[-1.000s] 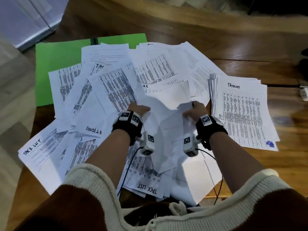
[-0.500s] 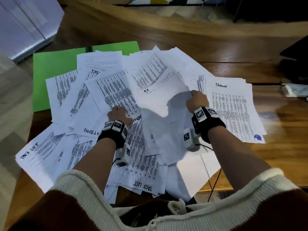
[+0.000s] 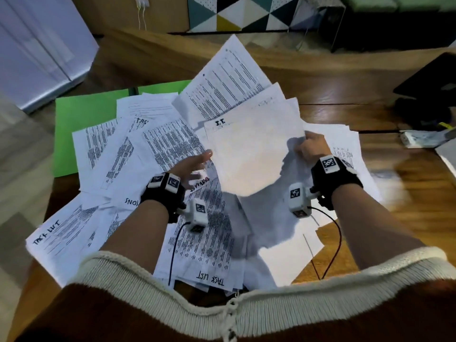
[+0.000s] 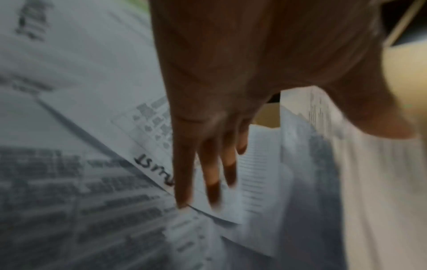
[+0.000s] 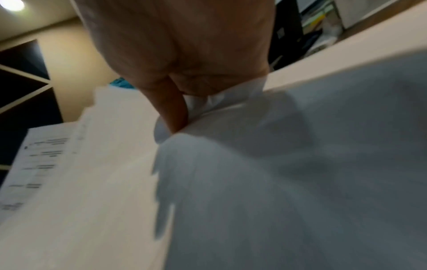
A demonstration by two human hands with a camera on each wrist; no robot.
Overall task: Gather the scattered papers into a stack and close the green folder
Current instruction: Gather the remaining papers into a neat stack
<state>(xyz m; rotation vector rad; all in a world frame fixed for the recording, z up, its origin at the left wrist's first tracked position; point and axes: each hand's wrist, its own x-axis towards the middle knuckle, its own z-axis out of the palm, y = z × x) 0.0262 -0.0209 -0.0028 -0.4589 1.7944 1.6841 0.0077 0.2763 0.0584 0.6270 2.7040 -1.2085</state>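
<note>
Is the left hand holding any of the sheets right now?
No: in the left wrist view the left hand has straight fingers over the scattered papers, pinching nothing, while the right hand holds the lifted sheets.

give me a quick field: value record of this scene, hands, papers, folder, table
right hand: grips a fan of lifted sheets by their right edge
left hand: fingers straight, holding nothing, reaching over the loose papers
loose papers: spread overlapping across the table, not yet stacked
green folder: open, lying flat, partly covered by papers
neat pile: not visible
</note>
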